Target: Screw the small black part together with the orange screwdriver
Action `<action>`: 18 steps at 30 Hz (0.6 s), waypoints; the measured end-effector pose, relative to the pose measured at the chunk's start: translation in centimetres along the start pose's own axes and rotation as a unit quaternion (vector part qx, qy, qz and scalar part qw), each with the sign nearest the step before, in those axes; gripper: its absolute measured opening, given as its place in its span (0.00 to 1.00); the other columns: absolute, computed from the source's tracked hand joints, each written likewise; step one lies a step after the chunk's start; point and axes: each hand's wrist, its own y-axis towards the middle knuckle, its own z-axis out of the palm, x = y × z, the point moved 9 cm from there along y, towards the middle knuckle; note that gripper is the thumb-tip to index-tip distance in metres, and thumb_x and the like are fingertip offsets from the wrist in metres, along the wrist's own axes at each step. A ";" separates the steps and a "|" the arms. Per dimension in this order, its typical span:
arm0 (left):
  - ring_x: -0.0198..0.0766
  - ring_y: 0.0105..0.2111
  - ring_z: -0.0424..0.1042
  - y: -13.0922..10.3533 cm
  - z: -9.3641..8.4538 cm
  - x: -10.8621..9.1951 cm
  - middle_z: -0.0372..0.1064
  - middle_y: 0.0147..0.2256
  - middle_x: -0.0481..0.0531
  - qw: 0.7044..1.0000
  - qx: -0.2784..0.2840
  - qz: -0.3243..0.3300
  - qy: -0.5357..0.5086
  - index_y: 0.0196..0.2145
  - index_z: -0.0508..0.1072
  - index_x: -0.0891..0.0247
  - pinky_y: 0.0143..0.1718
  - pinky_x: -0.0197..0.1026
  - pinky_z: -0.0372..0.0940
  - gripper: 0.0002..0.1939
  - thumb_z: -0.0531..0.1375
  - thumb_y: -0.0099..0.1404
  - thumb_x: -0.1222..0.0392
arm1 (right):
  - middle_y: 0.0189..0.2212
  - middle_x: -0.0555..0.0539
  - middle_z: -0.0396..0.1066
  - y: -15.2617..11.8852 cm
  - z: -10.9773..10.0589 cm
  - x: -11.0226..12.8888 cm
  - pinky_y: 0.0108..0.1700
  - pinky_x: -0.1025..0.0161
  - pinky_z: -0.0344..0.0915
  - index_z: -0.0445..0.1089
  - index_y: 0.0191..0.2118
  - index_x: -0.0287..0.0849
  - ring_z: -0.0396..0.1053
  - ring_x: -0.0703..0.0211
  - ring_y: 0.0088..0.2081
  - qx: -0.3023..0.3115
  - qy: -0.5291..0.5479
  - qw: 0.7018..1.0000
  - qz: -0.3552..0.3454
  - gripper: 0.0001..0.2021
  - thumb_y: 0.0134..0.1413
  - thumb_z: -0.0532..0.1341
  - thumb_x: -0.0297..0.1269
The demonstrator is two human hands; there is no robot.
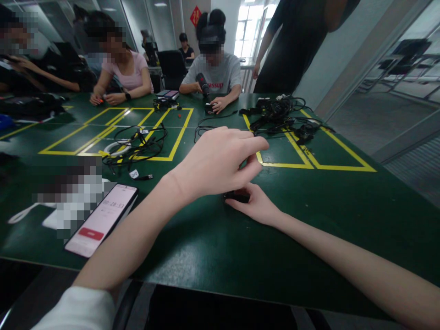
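My left hand [223, 160] is raised above the green table [192, 247], palm down, with its fingers curled toward the right. Whatever its fingertips may hold is hidden. Below and to the right of it, my right hand [254, 204] rests at the tabletop, thumb and fingers around a small black object [238, 197]. Part of that object is covered by my fingers. On the left, beside my left forearm, lies a phone [101, 220] showing a running timer.
Looped black cables [151, 142] lie at centre left, with a labelled plug [134, 174] nearer me. A cable heap [282, 112] is at the back right. Yellow tape [343, 168] marks the table. Several people sit or stand beyond, one in a headset [213, 71].
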 end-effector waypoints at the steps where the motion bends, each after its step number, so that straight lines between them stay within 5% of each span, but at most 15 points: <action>1: 0.43 0.40 0.78 0.1 0.0 -0.1 0.80 0.39 0.55 1.000 0.002 0.007 -0.003 0.50 0.80 0.63 0.43 0.43 0.70 0.19 0.51 0.71 0.64 | 0.37 0.46 0.82 0.0 0.0 0.0 0.48 0.50 0.77 0.73 0.39 0.45 0.81 0.50 0.41 -0.002 0.001 1.000 -0.004 0.07 0.54 0.68 0.38; 11: 0.39 0.40 0.77 -0.2 -0.3 0.1 0.78 0.47 0.54 0.999 -0.028 0.007 0.039 0.48 0.82 0.60 0.36 0.40 0.66 0.20 0.50 0.71 0.67 | 0.38 0.46 0.82 0.0 0.0 -0.1 0.49 0.49 0.76 0.71 0.39 0.45 0.80 0.49 0.42 0.007 -0.006 1.000 0.011 0.08 0.54 0.68 0.39; 15: 0.46 0.43 0.75 0.0 -0.3 -0.4 0.79 0.40 0.56 0.999 -0.025 0.031 0.028 0.46 0.82 0.63 0.43 0.46 0.68 0.18 0.52 0.70 0.64 | 0.37 0.46 0.81 0.0 0.0 0.0 0.47 0.49 0.77 0.72 0.38 0.45 0.80 0.49 0.41 0.001 -0.006 1.000 -0.005 0.08 0.54 0.68 0.39; 18: 0.47 0.45 0.74 0.0 -0.4 -0.6 0.78 0.43 0.58 0.998 -0.030 0.045 0.032 0.45 0.82 0.63 0.45 0.47 0.67 0.18 0.52 0.69 0.65 | 0.36 0.46 0.81 0.0 0.0 0.1 0.47 0.50 0.77 0.72 0.37 0.45 0.80 0.49 0.40 -0.002 -0.004 1.000 -0.007 0.07 0.54 0.68 0.39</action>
